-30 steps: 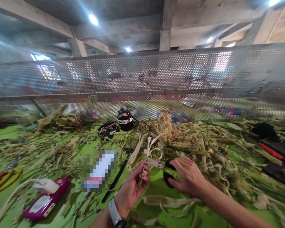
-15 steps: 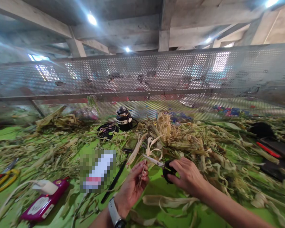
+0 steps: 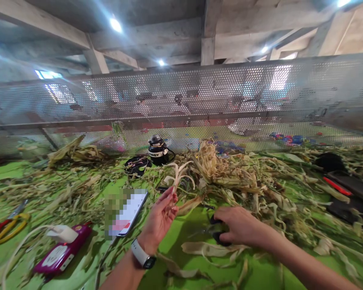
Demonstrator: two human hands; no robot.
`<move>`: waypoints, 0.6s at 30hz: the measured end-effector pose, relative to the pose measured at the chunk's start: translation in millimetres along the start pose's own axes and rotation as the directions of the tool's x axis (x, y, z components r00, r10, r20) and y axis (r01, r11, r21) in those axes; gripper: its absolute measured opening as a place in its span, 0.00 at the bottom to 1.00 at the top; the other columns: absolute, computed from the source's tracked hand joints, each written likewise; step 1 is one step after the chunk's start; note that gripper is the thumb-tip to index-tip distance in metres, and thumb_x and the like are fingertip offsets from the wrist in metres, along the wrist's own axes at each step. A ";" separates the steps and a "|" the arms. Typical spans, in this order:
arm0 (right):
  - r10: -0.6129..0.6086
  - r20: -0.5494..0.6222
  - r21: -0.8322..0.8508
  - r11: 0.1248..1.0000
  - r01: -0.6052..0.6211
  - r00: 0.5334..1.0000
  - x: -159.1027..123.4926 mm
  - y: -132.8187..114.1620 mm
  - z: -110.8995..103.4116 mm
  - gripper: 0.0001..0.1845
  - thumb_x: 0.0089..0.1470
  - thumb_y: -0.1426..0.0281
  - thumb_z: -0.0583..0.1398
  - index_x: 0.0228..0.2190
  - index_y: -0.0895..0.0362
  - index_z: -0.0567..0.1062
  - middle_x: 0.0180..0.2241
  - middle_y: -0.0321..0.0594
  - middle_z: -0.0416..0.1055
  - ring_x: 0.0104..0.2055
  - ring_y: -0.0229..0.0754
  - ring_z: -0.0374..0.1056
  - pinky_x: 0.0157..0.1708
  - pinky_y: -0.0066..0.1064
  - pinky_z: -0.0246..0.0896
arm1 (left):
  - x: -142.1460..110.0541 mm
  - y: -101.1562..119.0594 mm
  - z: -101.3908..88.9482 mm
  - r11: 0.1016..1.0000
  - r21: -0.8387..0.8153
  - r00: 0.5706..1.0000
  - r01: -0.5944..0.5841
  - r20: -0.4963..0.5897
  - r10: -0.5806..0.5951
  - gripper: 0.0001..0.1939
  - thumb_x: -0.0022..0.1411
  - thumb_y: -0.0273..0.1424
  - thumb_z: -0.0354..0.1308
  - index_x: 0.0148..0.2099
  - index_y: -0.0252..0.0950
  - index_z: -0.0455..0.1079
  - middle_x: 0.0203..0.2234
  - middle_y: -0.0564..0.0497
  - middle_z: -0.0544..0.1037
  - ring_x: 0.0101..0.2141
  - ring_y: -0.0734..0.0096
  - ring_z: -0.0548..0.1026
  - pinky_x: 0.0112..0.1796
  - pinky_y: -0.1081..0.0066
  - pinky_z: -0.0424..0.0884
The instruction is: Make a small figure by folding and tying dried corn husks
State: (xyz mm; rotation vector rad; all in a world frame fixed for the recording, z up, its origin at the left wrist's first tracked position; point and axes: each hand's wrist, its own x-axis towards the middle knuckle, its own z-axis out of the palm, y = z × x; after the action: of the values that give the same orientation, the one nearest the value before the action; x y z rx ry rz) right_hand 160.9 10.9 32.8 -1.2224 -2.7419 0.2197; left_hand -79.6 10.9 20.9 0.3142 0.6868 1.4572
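My left hand (image 3: 159, 219) pinches the lower end of a small bunch of pale dried husk strips (image 3: 177, 176), whose upper tips curl outward. Black-handled scissors (image 3: 219, 237) are in my right hand (image 3: 242, 226), low over the green tabletop (image 3: 189, 219). Their blades are blurred and point left, apart from the bunch. Just below the scissors lies a loose pale husk (image 3: 213, 249). Another husk piece (image 3: 190, 205) rests between my hands, behind them.
A phone (image 3: 130, 213) and a purple power strip (image 3: 63, 249) with a white plug lie left. Farther left are red-and-yellow-handled scissors (image 3: 10, 229). A black bottle (image 3: 157, 151) stands behind, before a perforated metal screen (image 3: 181, 100). Husk scraps (image 3: 245, 177) cover much of the table.
The scissors have moved away from the husk bunch and down toward the tabletop. My left hand has shifted left and slightly up, with the bunch now upright in its fingers.
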 end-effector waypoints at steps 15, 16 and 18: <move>0.029 -0.020 0.232 0.972 -0.024 0.999 2.1 -6.8 -3.1 0.03 0.44 0.70 0.63 0.27 0.55 0.76 0.20 0.31 0.69 0.21 0.34 0.61 0.22 0.24 0.47 | -16.8 -23.2 0.4 0.953 0.231 0.959 0.198 0.155 -0.237 0.11 0.47 0.24 0.65 0.36 0.33 0.74 0.23 0.53 0.74 0.22 0.80 0.70 0.18 0.84 0.61; 0.074 -0.063 0.346 0.937 -0.048 0.995 3.1 -8.9 -5.9 0.04 0.47 0.69 0.61 0.27 0.56 0.76 0.19 0.31 0.67 0.21 0.33 0.59 0.22 0.24 0.47 | -18.0 -27.2 1.2 0.948 0.265 0.967 0.178 0.130 -0.218 0.10 0.46 0.25 0.66 0.35 0.34 0.74 0.22 0.54 0.73 0.21 0.81 0.69 0.19 0.84 0.62; 0.209 -0.132 0.584 0.806 -0.094 0.969 5.8 -13.7 -8.4 0.11 0.52 0.64 0.58 0.27 0.58 0.74 0.19 0.31 0.64 0.21 0.32 0.56 0.21 0.23 0.48 | -21.6 -35.8 2.5 0.929 0.356 0.980 0.105 0.121 -0.157 0.11 0.45 0.26 0.68 0.34 0.34 0.74 0.19 0.55 0.72 0.20 0.81 0.68 0.21 0.83 0.63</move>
State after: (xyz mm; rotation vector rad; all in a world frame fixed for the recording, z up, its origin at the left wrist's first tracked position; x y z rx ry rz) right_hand 148.5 6.9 44.0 -1.1970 -2.1585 0.8346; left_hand -48.8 -13.7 6.9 0.6328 0.8296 1.1681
